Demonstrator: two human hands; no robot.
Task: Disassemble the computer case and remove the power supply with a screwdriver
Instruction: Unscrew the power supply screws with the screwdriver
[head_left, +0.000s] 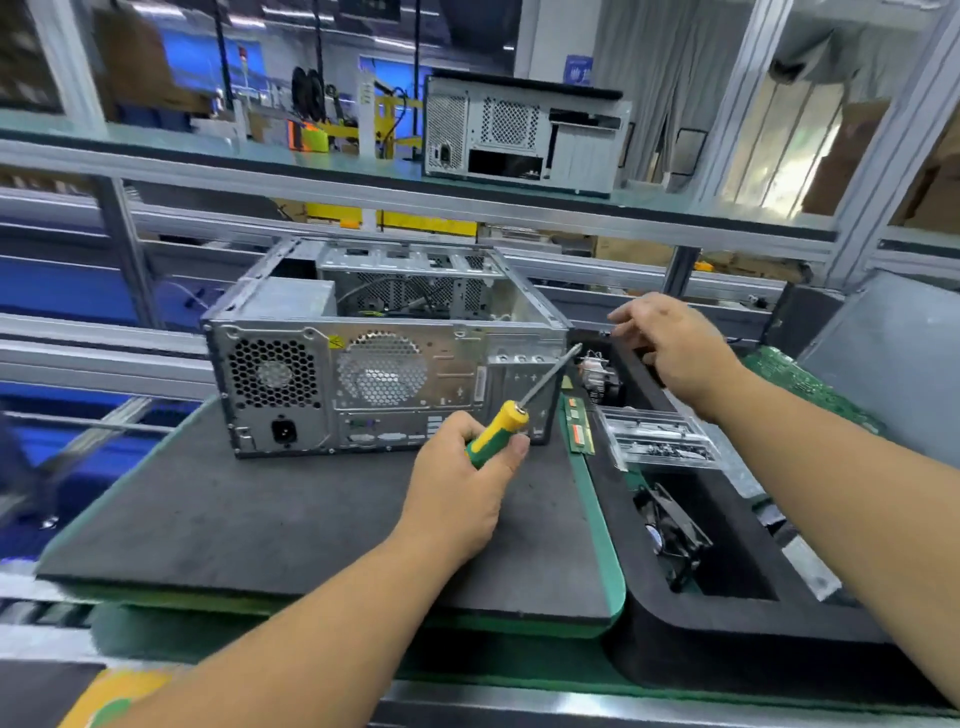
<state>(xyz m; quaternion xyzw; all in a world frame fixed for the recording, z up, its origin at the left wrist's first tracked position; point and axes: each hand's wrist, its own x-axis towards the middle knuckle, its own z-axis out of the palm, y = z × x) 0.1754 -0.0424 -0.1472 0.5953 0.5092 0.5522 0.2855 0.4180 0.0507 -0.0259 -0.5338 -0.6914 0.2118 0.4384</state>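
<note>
With our left hand (457, 488) gripping the screwdriver (511, 415) at six o'clock and our right hand (670, 343) loose-fingered over the parts tray (727, 608) at three, we should seat the tip squarely on the screws around the power supply (272, 371), at nine o'clock in the computer case (384, 353).

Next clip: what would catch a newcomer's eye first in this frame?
The open computer case sits mid-bench on a dark mat, its back panel towards the camera. In front of it the left hand holds a yellow-and-green screwdriver by the grip, its shaft slanting up to the right. The right hand reaches over a black tray of removed parts at the right.
</note>
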